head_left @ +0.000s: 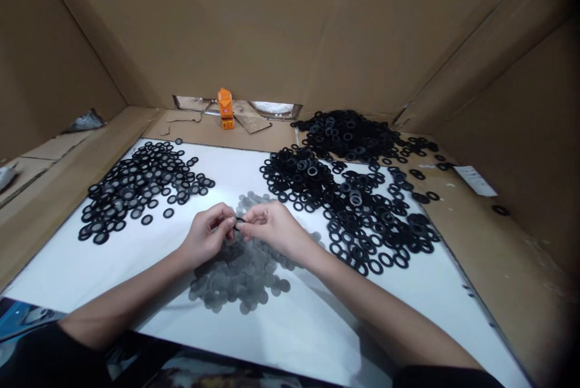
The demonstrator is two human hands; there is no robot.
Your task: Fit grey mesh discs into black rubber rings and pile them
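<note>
My left hand (209, 232) and my right hand (268, 228) meet over the middle of the white board (317, 327). Between their fingertips they pinch one black rubber ring (238, 220), seen nearly edge-on; whether a disc sits in it I cannot tell. Below the hands lies a loose pile of thin grey mesh discs (235, 279), partly covered by my fingers and wrists. To the left is a heap of black rings with grey discs inside them (145, 176). Plain black rings (362, 219) are spread in a large heap to the right.
Tall cardboard walls (272, 25) enclose the back and sides. An orange carton (225, 109) stands behind the board, near slots cut in the cardboard. More black rings (348, 134) are piled at the back right. A white paper label (475, 181) lies at the right.
</note>
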